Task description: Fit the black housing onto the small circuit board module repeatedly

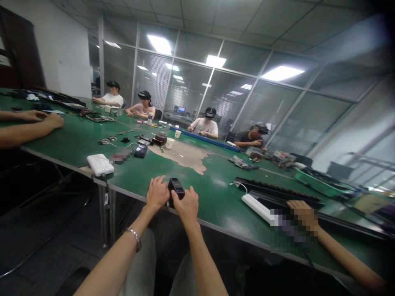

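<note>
A small black box-shaped device stands at the near edge of the green table, with small markings or ports on its top face. My left hand rests against its left side, fingers bent. On the other side my right hand grips it, thumb pressed to the near face and fingers round the right side. Part of the device is hidden behind that thumb. A metal bracelet circles my left wrist.
Left of me lie a white power bank and a dark phone-like device. Paper cups stand beyond. At right are a white bar, black strips, a green basket and another person's hand. Several people sit opposite.
</note>
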The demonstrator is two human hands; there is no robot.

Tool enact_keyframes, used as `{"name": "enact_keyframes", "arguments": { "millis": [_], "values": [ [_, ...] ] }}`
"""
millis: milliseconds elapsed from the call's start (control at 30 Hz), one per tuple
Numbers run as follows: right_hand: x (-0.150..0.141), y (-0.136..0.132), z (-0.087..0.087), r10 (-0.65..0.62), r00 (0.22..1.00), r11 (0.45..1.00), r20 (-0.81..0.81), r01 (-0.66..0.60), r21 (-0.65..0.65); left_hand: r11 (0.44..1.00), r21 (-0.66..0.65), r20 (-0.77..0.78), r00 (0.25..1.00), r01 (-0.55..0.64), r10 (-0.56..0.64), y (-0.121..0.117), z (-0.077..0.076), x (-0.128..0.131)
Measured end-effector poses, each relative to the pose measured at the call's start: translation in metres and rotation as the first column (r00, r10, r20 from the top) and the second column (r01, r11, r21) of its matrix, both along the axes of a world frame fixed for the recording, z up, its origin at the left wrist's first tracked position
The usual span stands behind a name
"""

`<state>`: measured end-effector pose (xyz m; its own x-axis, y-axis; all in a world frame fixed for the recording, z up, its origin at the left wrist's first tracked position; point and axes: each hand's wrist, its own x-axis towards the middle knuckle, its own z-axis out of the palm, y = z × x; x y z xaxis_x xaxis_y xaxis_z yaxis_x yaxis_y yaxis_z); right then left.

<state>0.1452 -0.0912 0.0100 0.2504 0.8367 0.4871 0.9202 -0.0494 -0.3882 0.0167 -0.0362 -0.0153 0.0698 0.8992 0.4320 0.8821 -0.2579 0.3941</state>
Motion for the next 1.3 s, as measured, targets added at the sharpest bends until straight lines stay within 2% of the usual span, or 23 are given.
{"name": "enact_keyframes", "arguments": {
  "millis": [267, 500, 600, 733, 900, 1167, 1300],
  "values": [
    [0.005, 0.021, 0.014, 0.057, 0.992, 0.995, -0.108, -0.047, 0.092, 1.000, -0.008, -0.003, 1.000, 0.020, -0.020, 0.002, -0.001, 0.002],
    [0.036, 0.034, 0.032, 0.066, 0.991, 0.990, -0.119, -0.049, 0.136, 1.000, -0.010, -0.024, 0.999, 0.024, -0.024, -0.003, 0.004, 0.003],
    [0.052, 0.034, 0.026, 0.010, 0.993, 0.992, -0.118, 0.005, 0.129, 1.000, -0.024, -0.036, 0.999, 0.019, -0.020, -0.004, 0.005, 0.004],
    [0.063, 0.032, 0.010, -0.042, 0.994, 0.994, -0.104, 0.052, 0.097, 0.999, -0.050, -0.061, 0.998, 0.003, -0.006, -0.002, 0.005, 0.007],
    [0.064, 0.031, -0.003, -0.068, 0.994, 0.996, -0.081, 0.073, 0.058, 0.998, -0.067, -0.080, 0.997, 0.002, -0.007, 0.000, 0.004, 0.008],
    [0.064, 0.026, -0.015, -0.110, 0.993, 0.993, -0.034, 0.109, -0.036, 0.995, -0.098, -0.124, 0.992, -0.004, -0.009, 0.004, 0.002, 0.007],
    [0.065, 0.026, -0.018, -0.125, 0.992, 0.991, -0.023, 0.124, -0.044, 0.995, -0.104, -0.132, 0.991, 0.001, -0.015, 0.005, 0.001, 0.006]
  ]
}}
